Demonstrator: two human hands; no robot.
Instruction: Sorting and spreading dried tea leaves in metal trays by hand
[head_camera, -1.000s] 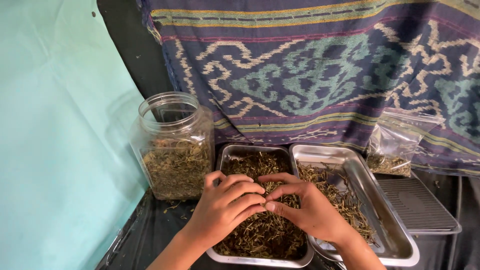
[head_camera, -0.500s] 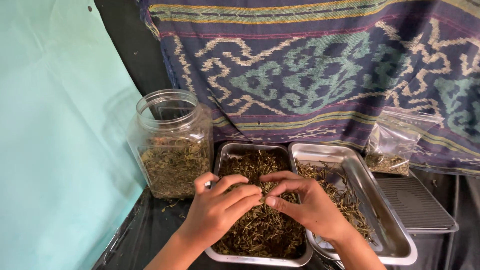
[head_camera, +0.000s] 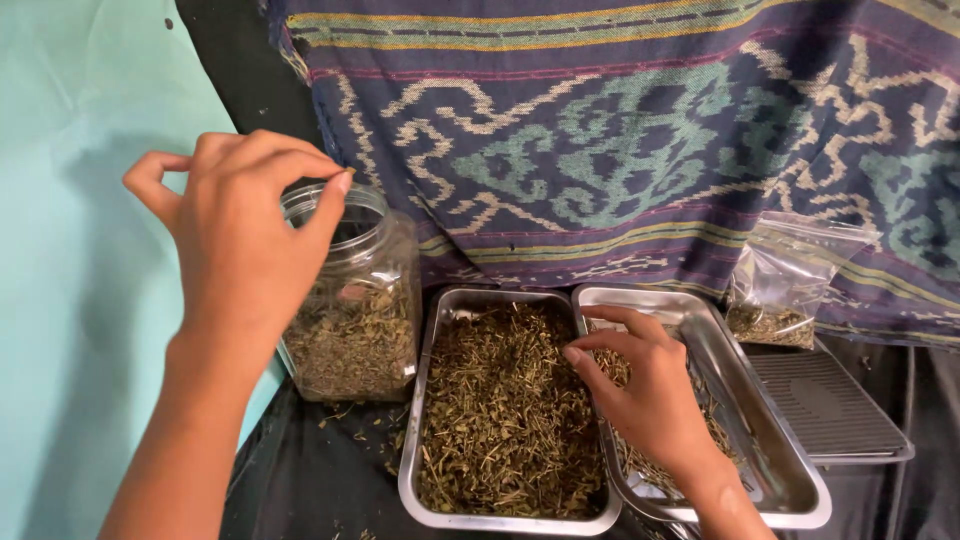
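Note:
My left hand (head_camera: 235, 235) is raised over the mouth of a clear plastic jar (head_camera: 355, 300), fingertips pinched together; whether a bit of herb is between them I cannot tell. The jar is about half full of dried green-brown herbs. To its right a steel tray (head_camera: 432, 400) is heaped with dried herbs (head_camera: 505, 410). My right hand (head_camera: 645, 385) rests curled in a second steel tray (head_camera: 770, 440), fingertips at the divide between the two trays, touching loose stems. This second tray holds a thinner layer of stems.
A clear plastic bag (head_camera: 785, 285) with some herbs leans against a patterned woven cloth (head_camera: 640, 130) at the back. A flat ribbed grey slab (head_camera: 825, 405) lies at the right. A pale turquoise wall (head_camera: 70, 300) is at the left. Crumbs lie on the black surface (head_camera: 320, 470).
My left hand has lifted out of the herb tray and moved up and left over the jar. My right hand has shifted right, to the edge of the second tray.

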